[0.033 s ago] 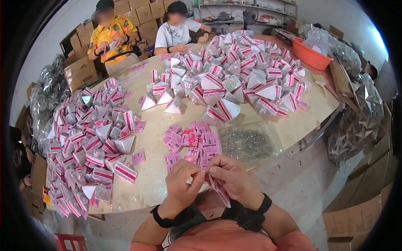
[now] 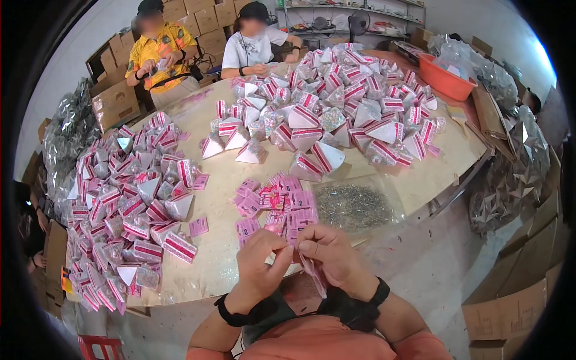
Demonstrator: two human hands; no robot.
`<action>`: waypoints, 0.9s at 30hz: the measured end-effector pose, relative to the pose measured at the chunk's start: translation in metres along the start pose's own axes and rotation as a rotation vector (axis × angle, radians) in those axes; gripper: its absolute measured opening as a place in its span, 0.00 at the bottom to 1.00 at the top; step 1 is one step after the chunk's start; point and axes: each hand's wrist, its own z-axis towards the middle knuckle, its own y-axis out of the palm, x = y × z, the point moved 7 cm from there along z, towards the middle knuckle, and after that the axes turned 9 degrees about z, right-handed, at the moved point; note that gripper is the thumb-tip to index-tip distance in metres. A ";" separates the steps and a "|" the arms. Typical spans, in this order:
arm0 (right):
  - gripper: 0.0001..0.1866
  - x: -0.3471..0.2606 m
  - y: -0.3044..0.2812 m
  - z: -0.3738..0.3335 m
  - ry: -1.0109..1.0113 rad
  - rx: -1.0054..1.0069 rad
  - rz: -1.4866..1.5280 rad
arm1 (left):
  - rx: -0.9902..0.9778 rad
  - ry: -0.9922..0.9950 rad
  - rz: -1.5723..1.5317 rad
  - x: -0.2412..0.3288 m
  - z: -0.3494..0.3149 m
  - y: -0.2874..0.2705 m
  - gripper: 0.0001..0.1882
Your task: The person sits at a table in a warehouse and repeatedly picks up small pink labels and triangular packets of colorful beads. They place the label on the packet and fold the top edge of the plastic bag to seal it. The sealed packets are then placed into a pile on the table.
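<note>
Close to the table's front edge, my right hand point(image 2: 337, 257) pinches a pink card point(image 2: 313, 276) that hangs down below the fingers; whether it is one card or a small stack I cannot tell. My left hand point(image 2: 259, 261) is closed in a pinch, its fingertips meeting those of the right by the card's upper end. What the left fingertips hold is too small to make out. Just beyond my hands lies a loose heap of pink printed cards point(image 2: 300, 199). Right of it is a clear plastic bag point(image 2: 389, 213) with many thin metal pins or hooks point(image 2: 351, 204).
Wedge-shaped packs with pink-and-white bands fill a left pile point(image 2: 129, 210) and a larger far pile point(image 2: 336, 108). A single pink card point(image 2: 198, 226) lies near the left pile. Two people work across the table point(image 2: 228, 288). An orange basin point(image 2: 447, 81) stands far right; cartons point(image 2: 510, 318) sit lower right.
The lower end of the pink card has shifted very slightly left and up. My hands stay almost in place.
</note>
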 end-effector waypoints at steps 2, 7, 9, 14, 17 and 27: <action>0.07 0.006 -0.003 -0.001 0.051 -0.045 -0.011 | -0.092 -0.101 -0.218 -0.014 -0.002 0.005 0.12; 0.08 0.013 -0.002 -0.007 0.184 -0.072 -0.030 | -0.475 -0.187 -0.452 -0.011 0.006 0.015 0.23; 0.08 0.013 -0.003 -0.008 0.188 -0.060 -0.024 | -0.525 -0.153 -0.404 -0.013 0.003 0.015 0.23; 0.08 0.018 -0.013 -0.006 0.199 -0.014 0.022 | -0.436 -0.214 -0.248 -0.016 0.002 0.008 0.11; 0.07 0.016 -0.009 -0.006 0.219 -0.017 -0.014 | -0.363 -0.196 -0.158 -0.022 -0.005 0.008 0.05; 0.10 0.008 -0.005 -0.006 -0.068 0.025 -0.444 | -0.381 -0.389 -0.176 -0.035 -0.017 0.028 0.05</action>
